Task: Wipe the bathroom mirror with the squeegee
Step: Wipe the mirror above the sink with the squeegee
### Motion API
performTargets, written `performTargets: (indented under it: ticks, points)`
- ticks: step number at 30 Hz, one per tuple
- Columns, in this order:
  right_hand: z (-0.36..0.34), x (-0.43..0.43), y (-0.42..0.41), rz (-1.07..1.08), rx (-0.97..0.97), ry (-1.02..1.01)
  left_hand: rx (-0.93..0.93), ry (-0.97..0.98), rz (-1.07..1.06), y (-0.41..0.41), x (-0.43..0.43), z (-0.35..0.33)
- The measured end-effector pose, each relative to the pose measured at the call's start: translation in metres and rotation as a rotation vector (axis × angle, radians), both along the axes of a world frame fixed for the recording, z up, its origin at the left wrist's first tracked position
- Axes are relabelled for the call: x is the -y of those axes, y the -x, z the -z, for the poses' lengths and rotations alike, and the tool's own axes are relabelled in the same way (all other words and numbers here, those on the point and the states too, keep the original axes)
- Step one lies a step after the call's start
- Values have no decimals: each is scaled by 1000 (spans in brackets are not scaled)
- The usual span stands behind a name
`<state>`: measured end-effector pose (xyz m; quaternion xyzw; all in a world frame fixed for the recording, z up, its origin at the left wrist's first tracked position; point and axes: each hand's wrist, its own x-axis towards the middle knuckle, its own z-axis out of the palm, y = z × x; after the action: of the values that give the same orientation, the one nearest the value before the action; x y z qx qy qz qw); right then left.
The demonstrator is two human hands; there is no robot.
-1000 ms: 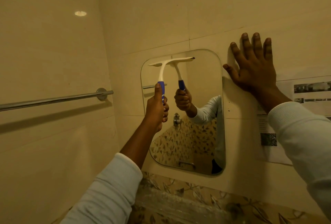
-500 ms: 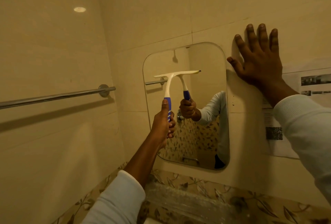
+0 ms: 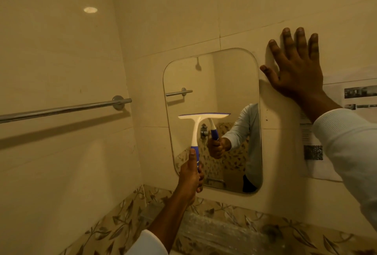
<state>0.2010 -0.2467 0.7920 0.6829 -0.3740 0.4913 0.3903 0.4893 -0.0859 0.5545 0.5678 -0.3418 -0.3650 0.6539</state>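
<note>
Pulled lower down the mirror (image 3: 230,75) since a second ago: squeegee (image 3: 195,132), blade now level across mid-glass. Left hand (image 3: 189,177) wrapped round its handle; right hand (image 3: 295,75) spread flat against the wall (image 3: 183,9) beside the mirror's upper corner.

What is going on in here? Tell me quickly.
A person is wiping the bathroom mirror. Their left hand grips the squeegee by its blue handle, the blade lying across the glass about halfway down, on its left side. Their right hand is pressed flat on the tiled wall just right of the mirror's top corner.
</note>
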Motion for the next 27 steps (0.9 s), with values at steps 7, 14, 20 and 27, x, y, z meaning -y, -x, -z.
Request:
performTargets:
  ticks: [7, 14, 20, 27]
  points:
    - [1, -1, 0, 2, 0, -8, -15, -23, -56, 7, 3, 57]
    - [-1, -4, 0, -10, -4, -17, -3, -56, -41, 12, -5, 75]
    - [0, -4, 0, -6, -2, -19, -19, -129, -41, 15, -12, 106]
    - [0, -4, 1, -9, 0, -21, -69, -212, -58, 23, -18, 134]
